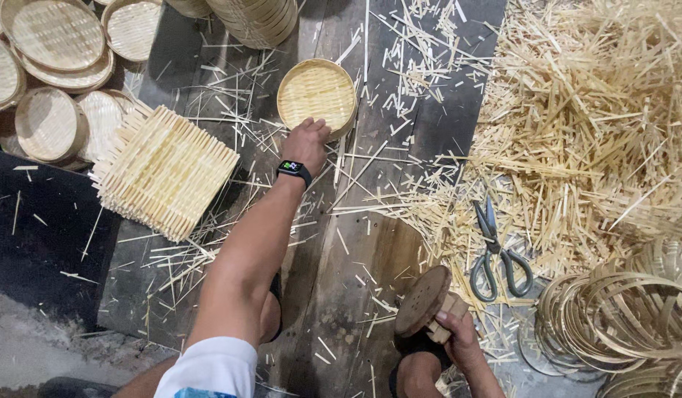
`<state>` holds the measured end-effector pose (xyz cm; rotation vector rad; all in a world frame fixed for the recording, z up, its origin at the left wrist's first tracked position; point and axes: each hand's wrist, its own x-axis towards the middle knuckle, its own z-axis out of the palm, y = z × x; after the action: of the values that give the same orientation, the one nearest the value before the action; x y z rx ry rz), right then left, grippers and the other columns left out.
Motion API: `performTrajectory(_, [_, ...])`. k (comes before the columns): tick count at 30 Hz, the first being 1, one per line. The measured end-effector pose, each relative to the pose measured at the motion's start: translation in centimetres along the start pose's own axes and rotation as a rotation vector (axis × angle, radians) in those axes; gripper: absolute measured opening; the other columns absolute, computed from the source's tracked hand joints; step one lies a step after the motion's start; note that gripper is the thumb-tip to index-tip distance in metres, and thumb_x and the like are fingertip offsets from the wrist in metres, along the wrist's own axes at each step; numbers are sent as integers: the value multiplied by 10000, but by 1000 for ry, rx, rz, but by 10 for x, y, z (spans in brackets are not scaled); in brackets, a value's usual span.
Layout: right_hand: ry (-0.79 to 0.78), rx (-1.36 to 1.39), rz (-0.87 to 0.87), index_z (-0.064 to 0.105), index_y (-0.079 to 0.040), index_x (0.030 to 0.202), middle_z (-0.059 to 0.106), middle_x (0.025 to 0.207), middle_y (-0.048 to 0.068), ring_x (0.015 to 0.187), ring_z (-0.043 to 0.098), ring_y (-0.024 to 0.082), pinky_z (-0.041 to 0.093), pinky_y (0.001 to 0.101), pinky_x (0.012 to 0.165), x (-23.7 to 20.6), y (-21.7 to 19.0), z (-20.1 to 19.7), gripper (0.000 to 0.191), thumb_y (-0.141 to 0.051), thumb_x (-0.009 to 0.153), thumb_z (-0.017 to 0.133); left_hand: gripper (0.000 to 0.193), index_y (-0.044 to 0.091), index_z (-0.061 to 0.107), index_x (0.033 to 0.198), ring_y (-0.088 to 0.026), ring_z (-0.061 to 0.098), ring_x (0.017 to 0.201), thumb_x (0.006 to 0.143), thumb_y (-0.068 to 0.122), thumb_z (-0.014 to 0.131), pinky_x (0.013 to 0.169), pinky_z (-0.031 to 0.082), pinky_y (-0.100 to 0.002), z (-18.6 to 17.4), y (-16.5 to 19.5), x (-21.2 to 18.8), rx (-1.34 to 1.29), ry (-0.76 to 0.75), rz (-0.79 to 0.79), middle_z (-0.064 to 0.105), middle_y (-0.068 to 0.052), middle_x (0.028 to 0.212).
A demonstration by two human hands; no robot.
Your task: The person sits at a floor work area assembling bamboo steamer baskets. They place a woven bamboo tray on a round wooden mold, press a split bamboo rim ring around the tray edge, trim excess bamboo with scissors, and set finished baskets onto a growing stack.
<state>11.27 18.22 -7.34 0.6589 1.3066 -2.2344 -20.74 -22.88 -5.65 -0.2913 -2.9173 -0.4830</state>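
I look down at a dark wooden floor (341, 280) strewn with bamboo slivers, a deep heap of them (592, 110) on my right. A round woven tray (317, 92) lies straight ahead, just beyond my left hand (305, 144); its fingers (319, 127) curl loosely onto the near rim, touching but not closed around it. My right hand (459, 335), well apart and near my knee, is clenched on a wooden mallet (423, 301). Scissors (496, 254) lie beside it.
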Motion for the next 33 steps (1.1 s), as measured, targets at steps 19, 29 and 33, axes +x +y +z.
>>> performTrajectory(19, [135,-437,137,602,55,1258,705,1110,223,780,740,330,606,429,668,53,-53,91,506,-362,973,571,363,34,763,1164,-108,704,901,934,315,744,809,556,-257,27,121,-181,-1124,-114,-567,807,-70,1023])
performTrajectory(29, [78,-246,104,619,66,1072,702,916,198,744,702,270,601,398,705,39,7,42,379,-306,1017,569,763,-103,502,1303,-510,505,1208,631,162,749,996,428,-571,-125,-123,-158,453,86,-533,521,-365,1311])
performTrajectory(33, [60,-235,85,610,67,1064,694,907,197,756,695,273,600,405,711,43,12,34,358,-285,1026,555,302,-14,590,1161,-433,605,1116,897,130,619,910,548,-510,-137,-130,-187,274,-204,-437,618,-275,1178])
